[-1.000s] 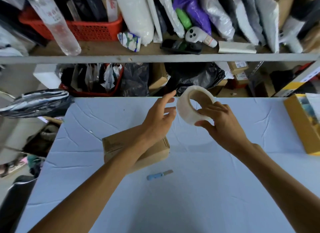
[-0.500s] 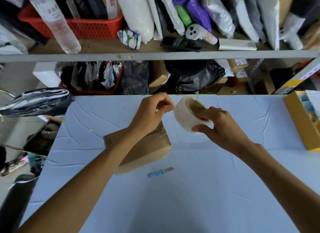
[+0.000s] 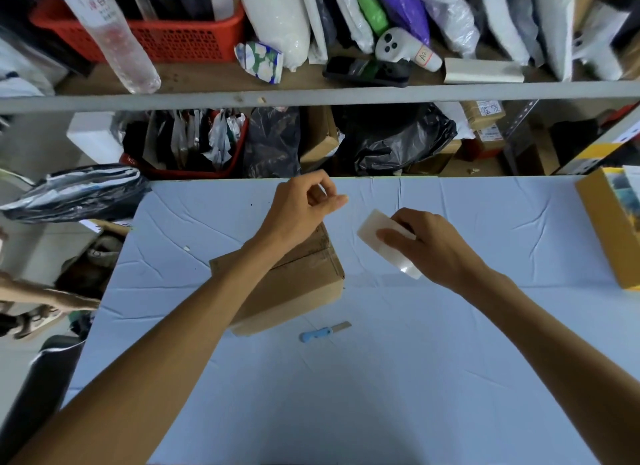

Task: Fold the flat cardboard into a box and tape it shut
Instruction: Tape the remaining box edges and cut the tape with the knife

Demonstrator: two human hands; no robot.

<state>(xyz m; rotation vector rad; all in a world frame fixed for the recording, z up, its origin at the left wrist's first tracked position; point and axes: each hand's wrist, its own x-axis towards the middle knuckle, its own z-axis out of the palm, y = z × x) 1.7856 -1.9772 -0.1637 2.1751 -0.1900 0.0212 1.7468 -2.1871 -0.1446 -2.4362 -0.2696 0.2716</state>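
Cluttered shelves behind a blue desk (image 3: 381, 395). Box (image 3: 298, 284) sat folded near the desk's middle, flaps seemingly shut. Right hand (image 3: 436, 246) gripped the tape (image 3: 377, 232); left hand (image 3: 301, 212) was pinched, presumably on the tape's end. Taping looked barely started.

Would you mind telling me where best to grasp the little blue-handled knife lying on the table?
Probably by the blue handle, pinching its long sides from above: the knife lies flat, handle end toward the left, bare blade pointing right, with open table all around it.

Soft, even indoor light, faint shadows, slight overall blur, and wide-angle bending toward the edges.
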